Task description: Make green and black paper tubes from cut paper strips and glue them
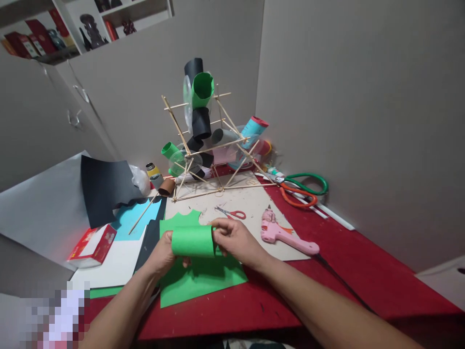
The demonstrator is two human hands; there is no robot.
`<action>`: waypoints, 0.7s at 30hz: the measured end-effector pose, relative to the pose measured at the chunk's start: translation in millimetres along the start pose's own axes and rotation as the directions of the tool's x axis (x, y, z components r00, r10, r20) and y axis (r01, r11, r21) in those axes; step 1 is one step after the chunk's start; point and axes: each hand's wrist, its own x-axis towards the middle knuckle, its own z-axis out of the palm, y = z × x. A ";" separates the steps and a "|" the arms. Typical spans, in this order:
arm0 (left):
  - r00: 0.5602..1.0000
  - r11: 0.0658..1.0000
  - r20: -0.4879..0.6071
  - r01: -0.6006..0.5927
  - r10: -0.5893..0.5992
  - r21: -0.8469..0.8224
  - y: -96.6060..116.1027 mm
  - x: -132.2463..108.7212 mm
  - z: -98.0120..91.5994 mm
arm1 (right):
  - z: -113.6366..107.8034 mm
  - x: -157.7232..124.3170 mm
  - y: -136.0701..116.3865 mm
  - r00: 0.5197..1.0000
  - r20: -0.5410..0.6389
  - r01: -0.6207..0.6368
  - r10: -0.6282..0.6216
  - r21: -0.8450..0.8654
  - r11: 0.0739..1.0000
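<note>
A curled piece of green paper (193,241) is held between both hands, bent into a tube-like roll. My left hand (164,252) grips its left end, fingers partly hidden beneath it. At the right end, the fingers of my right hand (232,238) pinch the paper's edge. Below lies a flat green sheet (203,286) whose far edge is cut in scallops. Small red-handled scissors (232,213) rest just beyond my right hand. To its right is a pink glue gun (285,235) with a dark cord.
Behind stands a wooden stick frame (198,195) bearing paper tubes and clear discs. Large scissors (303,189) with green and orange handles lie at the right wall. On the left are a red tissue pack (93,246), blue paper (136,218) and a curved black sheet (103,186).
</note>
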 end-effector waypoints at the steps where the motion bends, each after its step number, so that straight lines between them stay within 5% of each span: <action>1: 1.000 1.000 0.010 0.011 -0.011 0.002 1.7 -0.3 1.0 | 0.1 0.3 0.5 1.000 -0.003 0.001 0.000 0.030 1.000; 13: 0.998 0.998 0.046 0.051 -0.049 -0.026 14.6 -5.3 8.1 | 3.2 -1.0 6.1 0.992 0.109 -0.075 0.070 0.038 0.996; 21: 0.999 0.998 0.004 0.044 -0.044 0.045 15.8 -6.9 11.6 | 3.1 -1.1 7.9 0.998 -0.031 0.063 -0.062 0.032 0.998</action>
